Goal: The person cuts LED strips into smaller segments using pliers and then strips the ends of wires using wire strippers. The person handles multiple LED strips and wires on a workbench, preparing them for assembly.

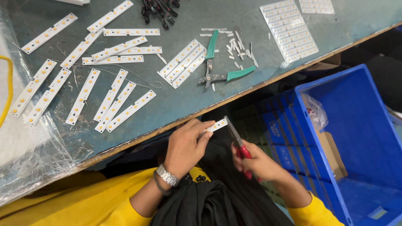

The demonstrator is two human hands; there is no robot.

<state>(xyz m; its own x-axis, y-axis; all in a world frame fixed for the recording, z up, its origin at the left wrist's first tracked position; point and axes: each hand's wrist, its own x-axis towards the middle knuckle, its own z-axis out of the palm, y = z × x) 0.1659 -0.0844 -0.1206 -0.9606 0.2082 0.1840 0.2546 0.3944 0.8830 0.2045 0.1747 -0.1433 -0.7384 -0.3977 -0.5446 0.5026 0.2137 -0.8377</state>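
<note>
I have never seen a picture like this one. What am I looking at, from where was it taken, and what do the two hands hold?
There is no machine here. A camera worn on a person's head looks down at that person's own two bare hands and a grey-green worktable.

The left hand, with a metal watch on its wrist, pinches a short white strip with yellow dots. The right hand grips red-handled cutters, whose blades point up beside the strip's end.

On the table lie many longer white strips of the same kind, a panel of joined strips, green-handled pliers, small cut-off white pieces and a bundle of black wires. A blue plastic crate stands below the table at the right.
</note>
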